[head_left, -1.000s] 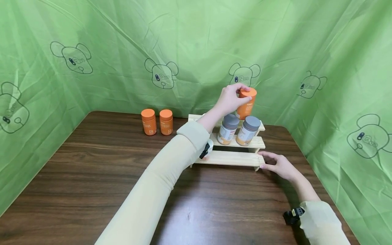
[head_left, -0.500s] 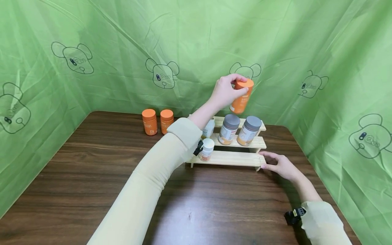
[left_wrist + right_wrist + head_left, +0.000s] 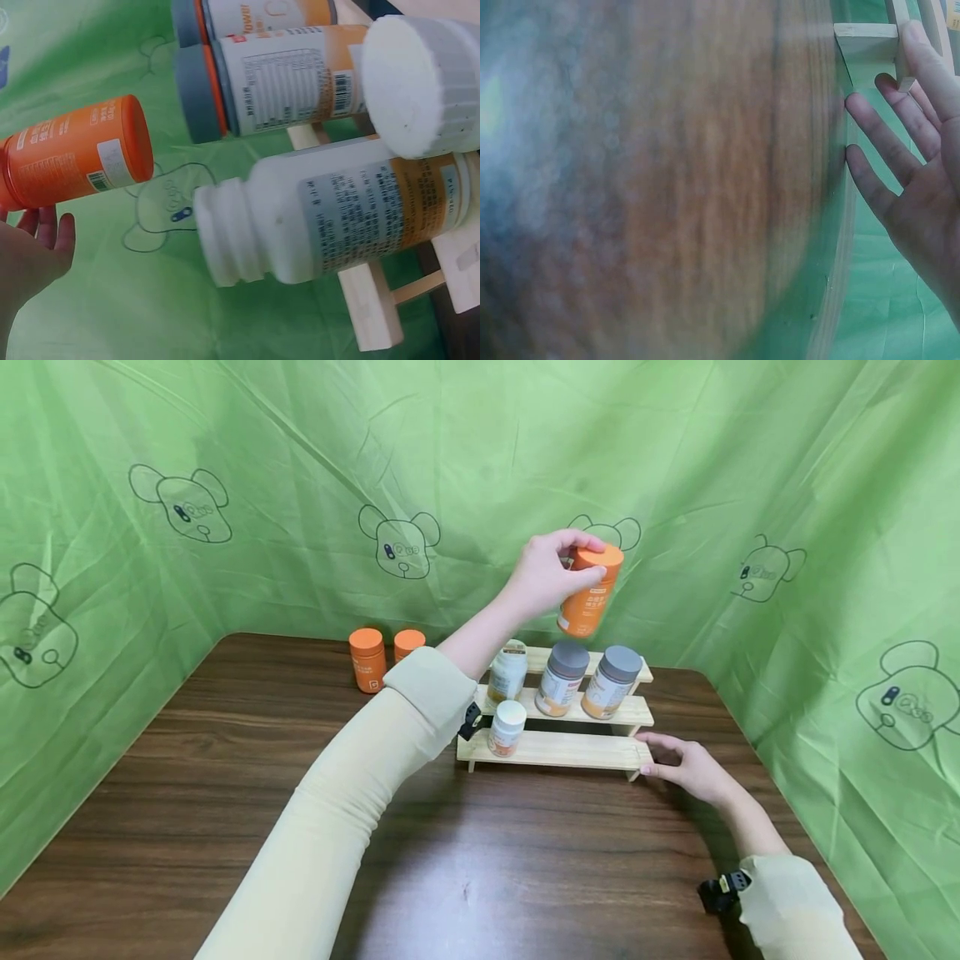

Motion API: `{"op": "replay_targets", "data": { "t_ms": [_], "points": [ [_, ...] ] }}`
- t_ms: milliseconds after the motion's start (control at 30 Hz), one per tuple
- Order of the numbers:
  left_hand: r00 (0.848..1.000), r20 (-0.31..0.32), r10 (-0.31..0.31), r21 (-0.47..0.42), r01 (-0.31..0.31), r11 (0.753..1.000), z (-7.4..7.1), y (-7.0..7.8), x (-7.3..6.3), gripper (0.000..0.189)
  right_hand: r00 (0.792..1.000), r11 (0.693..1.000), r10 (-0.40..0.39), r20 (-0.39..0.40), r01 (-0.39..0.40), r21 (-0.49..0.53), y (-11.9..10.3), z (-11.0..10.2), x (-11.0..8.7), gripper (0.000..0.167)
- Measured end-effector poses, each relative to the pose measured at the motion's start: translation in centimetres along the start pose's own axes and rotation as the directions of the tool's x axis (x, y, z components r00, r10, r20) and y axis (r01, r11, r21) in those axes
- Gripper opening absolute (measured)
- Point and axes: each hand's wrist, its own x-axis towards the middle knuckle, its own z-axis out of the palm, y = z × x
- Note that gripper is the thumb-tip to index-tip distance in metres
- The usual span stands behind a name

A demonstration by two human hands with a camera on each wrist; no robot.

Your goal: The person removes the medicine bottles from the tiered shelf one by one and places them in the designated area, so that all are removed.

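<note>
My left hand (image 3: 547,570) grips an orange bottle (image 3: 587,607) around its orange lid, thumb in front and fingers behind. The bottle tilts slightly and hangs over the top tier of a three-step wooden rack (image 3: 570,750). In the left wrist view, the base of that orange bottle (image 3: 82,154) faces the rack's bottles. My right hand (image 3: 686,766) holds the right end of the lowest tier, thumb at its front corner and index finger farther back. From the right wrist, the hand (image 3: 922,180) has its thumb and a finger at the rack's end (image 3: 866,31), other fingers spread.
Two grey-lidded bottles (image 3: 562,681) and a pale lidless-looking bottle (image 3: 507,672) stand on the middle tier. A small white-capped bottle (image 3: 507,729) is on the lowest tier. Two more orange bottles (image 3: 367,662) stand left on the dark table (image 3: 225,760); green cloth (image 3: 480,460) surrounds it.
My left hand has lifted the orange bottle up from the top tier and slightly left. The forearm has shifted left, uncovering the white bottles. My right hand has stayed at the rack.
</note>
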Motion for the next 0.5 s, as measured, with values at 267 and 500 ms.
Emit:
{"op": "replay_targets", "data": {
  "t_ms": [267, 500],
  "points": [
    [1.000, 0.019, -0.021, -0.005, 0.022, 1.000, -0.9, 1.9, -1.4, 0.026, 1.000, 1.000, -0.009, -0.002, 0.009, 0.003, 0.3, 0.1, -0.1, 0.053],
    [0.999, 0.047, 0.000, -0.053, 0.003, 0.999, -2.0, 2.2, -2.5, 0.024, 1.000, 1.000, 0.009, -0.001, -0.009, 0.010, 0.3, 0.0, 0.1, 0.054]
  ]
}}
